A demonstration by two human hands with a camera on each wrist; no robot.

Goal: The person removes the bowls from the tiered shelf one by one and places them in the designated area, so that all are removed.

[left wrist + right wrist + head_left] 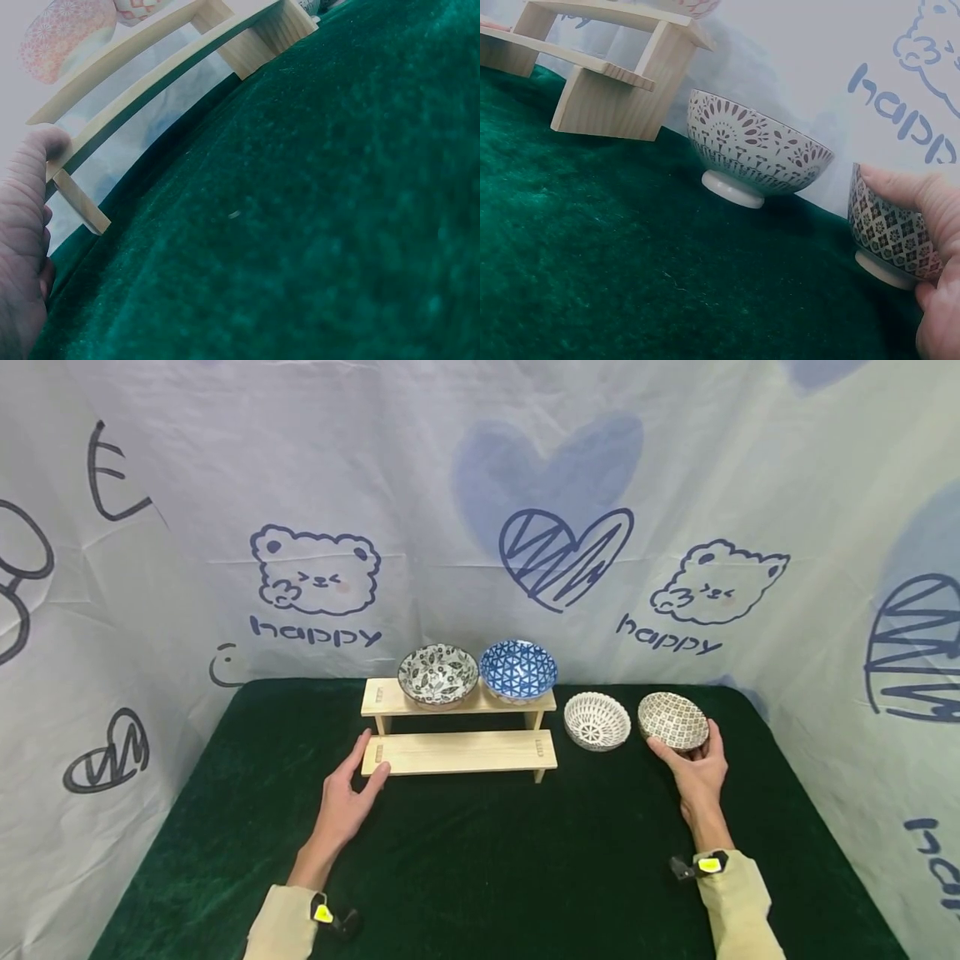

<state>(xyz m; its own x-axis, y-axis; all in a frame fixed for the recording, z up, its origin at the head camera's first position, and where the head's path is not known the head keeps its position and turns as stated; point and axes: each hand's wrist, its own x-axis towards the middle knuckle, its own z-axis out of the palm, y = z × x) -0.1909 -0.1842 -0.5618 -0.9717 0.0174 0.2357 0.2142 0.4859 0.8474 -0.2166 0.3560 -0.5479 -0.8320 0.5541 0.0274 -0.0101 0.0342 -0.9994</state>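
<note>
My left hand (342, 803) holds the left end of a two-step wooden display stand (459, 753), its thumb at the front edge of the lower step. In the left wrist view the thumb (46, 142) lies against the board, the other fingers partly hidden below. At the right, my right hand (699, 775) grips a brown-and-white lattice-patterned bowl (670, 717), thumb on the near rim and fingers round the right side. The right wrist view shows this bowl (891, 232) with its pale foot close over the green cloth.
A white bowl with dark petal-like marks (597, 722) stands between the stand and the lattice bowl. On the upper step sit a black-and-white leaf-patterned bowl (438, 673) and a blue-and-white bowl (518, 669). Dark green cloth (480, 868) covers the table; a printed white curtain (420, 460) hangs behind.
</note>
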